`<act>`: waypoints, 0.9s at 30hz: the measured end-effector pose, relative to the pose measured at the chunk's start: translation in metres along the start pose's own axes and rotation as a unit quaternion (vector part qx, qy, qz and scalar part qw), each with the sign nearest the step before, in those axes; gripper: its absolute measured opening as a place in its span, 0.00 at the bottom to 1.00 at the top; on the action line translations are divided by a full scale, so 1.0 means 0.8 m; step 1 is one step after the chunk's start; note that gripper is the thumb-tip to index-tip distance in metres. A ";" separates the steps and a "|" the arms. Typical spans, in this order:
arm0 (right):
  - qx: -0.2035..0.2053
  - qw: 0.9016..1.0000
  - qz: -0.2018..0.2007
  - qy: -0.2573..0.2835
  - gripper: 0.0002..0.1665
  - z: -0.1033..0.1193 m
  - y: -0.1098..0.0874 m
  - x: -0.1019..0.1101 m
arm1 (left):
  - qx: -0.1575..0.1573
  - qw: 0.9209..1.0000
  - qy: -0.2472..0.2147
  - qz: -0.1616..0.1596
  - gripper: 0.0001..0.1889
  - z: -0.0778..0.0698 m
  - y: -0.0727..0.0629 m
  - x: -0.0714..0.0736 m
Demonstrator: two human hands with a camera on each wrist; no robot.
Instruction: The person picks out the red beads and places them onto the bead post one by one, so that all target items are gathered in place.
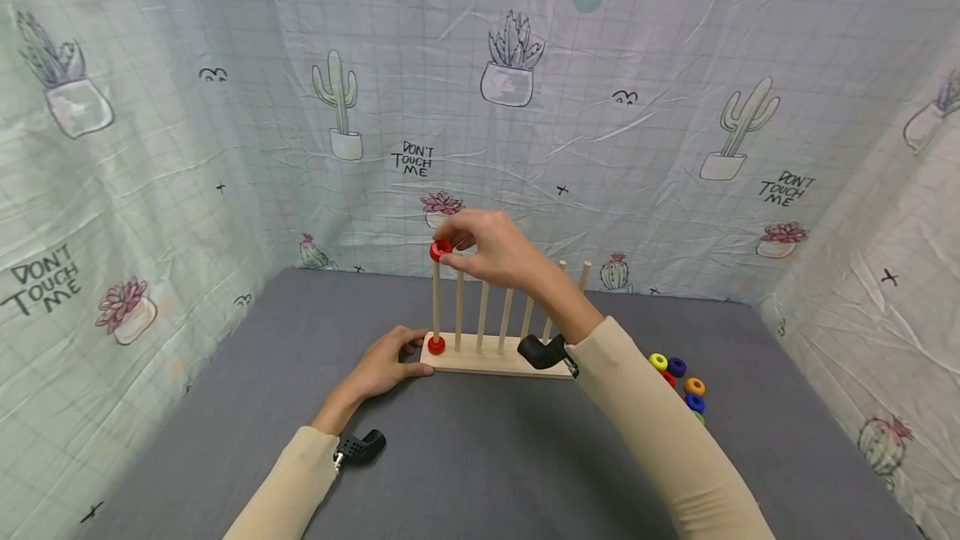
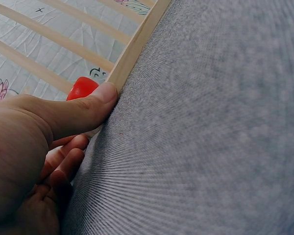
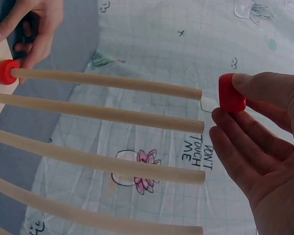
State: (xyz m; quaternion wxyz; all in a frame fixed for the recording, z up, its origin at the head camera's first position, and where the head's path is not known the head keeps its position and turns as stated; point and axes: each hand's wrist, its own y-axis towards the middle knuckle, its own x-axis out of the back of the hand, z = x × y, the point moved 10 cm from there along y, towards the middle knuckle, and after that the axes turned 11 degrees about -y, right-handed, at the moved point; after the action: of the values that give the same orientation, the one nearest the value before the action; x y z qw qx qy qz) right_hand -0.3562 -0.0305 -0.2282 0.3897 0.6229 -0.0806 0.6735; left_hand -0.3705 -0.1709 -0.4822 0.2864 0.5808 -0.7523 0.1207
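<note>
A wooden peg rack (image 1: 480,363) with a row of upright pegs stands on the grey table. My right hand (image 1: 489,250) pinches a red ring (image 3: 230,95) between thumb and fingers, just beyond the tip of the leftmost peg (image 3: 112,82); a small gap shows between them in the right wrist view. At the foot of that same peg sits another red ring (image 1: 437,347). My left hand (image 1: 384,363) grips the left end of the rack's base, its thumb (image 2: 100,98) on the front edge and other fingers behind.
Right of the rack, partly behind my right sleeve (image 1: 645,407), lies a group of loose rings, among them a yellow ring (image 1: 657,362), an orange ring (image 1: 694,387) and a blue ring (image 1: 695,403). A printed cloth (image 1: 450,48) hangs behind and at both sides.
</note>
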 end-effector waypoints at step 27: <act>-0.030 0.998 0.021 0.050 0.15 -0.019 0.017 -0.013 | 0.007 1.000 0.000 0.008 0.36 -0.003 0.003 0.003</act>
State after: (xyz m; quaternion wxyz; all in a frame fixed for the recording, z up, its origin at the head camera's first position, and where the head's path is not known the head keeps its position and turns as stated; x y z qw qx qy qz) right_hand -0.3777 -0.0352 -0.2357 0.3975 0.5750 -0.0940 0.7089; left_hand -0.3723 -0.1711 -0.4784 0.2813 0.5769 -0.7561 0.1280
